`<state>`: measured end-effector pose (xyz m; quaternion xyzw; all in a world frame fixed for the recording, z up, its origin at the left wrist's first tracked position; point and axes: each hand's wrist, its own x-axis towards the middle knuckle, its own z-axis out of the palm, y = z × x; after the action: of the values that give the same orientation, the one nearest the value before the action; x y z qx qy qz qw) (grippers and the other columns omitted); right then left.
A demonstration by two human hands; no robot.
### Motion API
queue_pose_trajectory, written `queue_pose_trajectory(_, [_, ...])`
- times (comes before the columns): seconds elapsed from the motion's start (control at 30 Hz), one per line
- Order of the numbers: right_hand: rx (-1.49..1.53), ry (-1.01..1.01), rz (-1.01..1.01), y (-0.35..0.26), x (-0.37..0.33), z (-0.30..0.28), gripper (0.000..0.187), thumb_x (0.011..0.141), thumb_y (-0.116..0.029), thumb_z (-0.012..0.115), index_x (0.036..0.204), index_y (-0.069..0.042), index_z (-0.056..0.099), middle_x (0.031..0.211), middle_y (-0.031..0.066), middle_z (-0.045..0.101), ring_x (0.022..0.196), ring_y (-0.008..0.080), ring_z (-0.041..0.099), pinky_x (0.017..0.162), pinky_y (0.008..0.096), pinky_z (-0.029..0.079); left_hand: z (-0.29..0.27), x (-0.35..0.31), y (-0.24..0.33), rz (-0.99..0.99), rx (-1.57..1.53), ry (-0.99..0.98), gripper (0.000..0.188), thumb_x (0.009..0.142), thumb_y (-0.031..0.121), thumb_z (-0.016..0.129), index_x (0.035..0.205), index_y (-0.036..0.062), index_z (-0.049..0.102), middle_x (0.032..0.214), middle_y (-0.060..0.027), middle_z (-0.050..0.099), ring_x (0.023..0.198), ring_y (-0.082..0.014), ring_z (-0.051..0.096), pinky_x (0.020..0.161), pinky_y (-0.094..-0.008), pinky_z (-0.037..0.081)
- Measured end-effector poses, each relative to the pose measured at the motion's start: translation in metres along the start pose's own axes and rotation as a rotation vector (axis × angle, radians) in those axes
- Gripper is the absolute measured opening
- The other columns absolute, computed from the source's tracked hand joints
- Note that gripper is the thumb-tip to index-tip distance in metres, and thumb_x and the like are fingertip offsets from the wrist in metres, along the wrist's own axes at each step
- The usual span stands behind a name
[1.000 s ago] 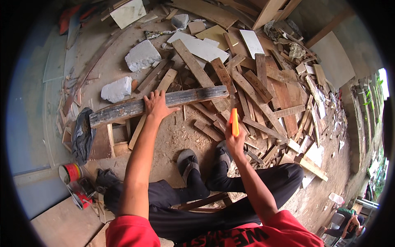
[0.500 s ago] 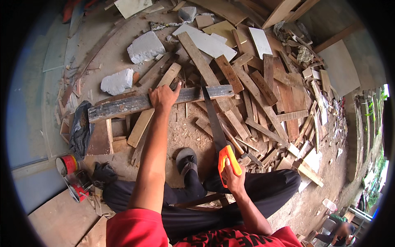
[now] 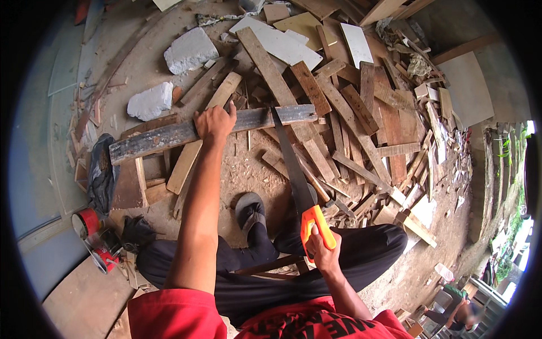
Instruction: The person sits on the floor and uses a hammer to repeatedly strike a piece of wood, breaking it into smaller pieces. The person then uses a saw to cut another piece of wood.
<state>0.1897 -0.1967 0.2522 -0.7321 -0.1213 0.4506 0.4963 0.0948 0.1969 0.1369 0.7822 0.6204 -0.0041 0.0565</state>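
Observation:
A long weathered wooden plank [image 3: 164,137], dark and chipped, lies across the scrap wood in front of me. My left hand [image 3: 213,121] presses on its middle, fingers over the far edge and thumb to the right. The orange handle of a handsaw [image 3: 293,169] is gripped in my right hand [image 3: 323,251], close to my right knee. The saw's dark blade runs forward from there and crosses the plank near its right end, with only a little of the tip past the far edge. How deep the teeth sit in the wood cannot be made out.
Offcuts and boards [image 3: 367,147] are heaped to the right and ahead. Two white blocks [image 3: 149,101] lie at the far left. A hammer [image 3: 320,191] rests right of the blade. Red cans [image 3: 87,222] stand at left. Another person [image 3: 460,313] is at the lower right.
The saw has been drawn back toward me, so less of its tip shows beyond the plank. My left hand keeps its place on the plank. The whole view has shifted slightly.

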Motion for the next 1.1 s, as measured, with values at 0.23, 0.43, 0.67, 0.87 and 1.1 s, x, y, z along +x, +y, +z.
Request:
queue_pose_trajectory(0.23, [0.034,-0.018,-0.006,-0.014,0.017,0.015,0.034,0.101,-0.024,0.060,0.075,-0.005,0.050,0.057,-0.0030,0.043,0.045,0.0063,0.039,0.043,0.0243,0.030,0.000,0.000,0.001,-0.004,0.003,-0.001,0.063,0.094,0.054,0.044,0.081,0.0016,0.076,0.082,-0.0203,0.072,0.083,-0.0362,0.071,0.086,-0.0457,0.051])
queue_pose_trajectory(0.43, [-0.057,-0.042,-0.074,0.002,0.004,0.008,0.032,0.100,-0.024,0.061,0.078,-0.001,0.056,0.058,-0.0029,0.046,0.048,0.0056,0.041,0.045,0.0248,0.032,0.001,-0.001,0.001,-0.007,0.003,0.040,0.059,0.092,0.052,0.048,0.081,0.0021,0.076,0.082,-0.0212,0.072,0.080,-0.0366,0.071,0.084,-0.0450,0.052])
queue_pose_trajectory(0.67, [0.101,-0.074,-0.011,-0.012,0.049,0.026,0.027,0.100,-0.022,0.062,0.080,-0.006,0.053,0.060,-0.0063,0.041,0.047,0.0035,0.034,0.044,0.0232,0.028,0.005,0.000,0.001,0.014,0.000,0.055,0.057,0.092,0.051,0.047,0.082,0.0028,0.076,0.084,-0.0210,0.072,0.083,-0.0364,0.071,0.090,-0.0468,0.048])
queue_pose_trajectory(0.87, [0.081,-0.047,0.058,0.011,-0.006,0.000,0.027,0.098,-0.018,0.063,0.078,0.000,0.060,0.057,-0.0035,0.051,0.050,0.0047,0.046,0.044,0.0246,0.034,0.000,-0.003,-0.002,-0.025,-0.019,-0.024,0.054,0.092,0.049,0.048,0.081,0.0042,0.076,0.085,-0.0196,0.073,0.083,-0.0349,0.071,0.102,-0.0484,0.041])
queue_pose_trajectory(1.1, [0.003,-0.103,-0.178,-0.019,0.146,0.048,0.012,0.097,-0.014,0.060,0.094,-0.002,0.060,0.063,-0.0066,0.042,0.048,0.0046,0.037,0.044,0.0242,0.029,-0.011,0.000,0.007,-0.015,-0.005,-0.098,0.053,0.092,0.049,0.051,0.078,0.0052,0.076,0.083,-0.0193,0.073,0.080,-0.0322,0.072,0.104,-0.0454,0.038])
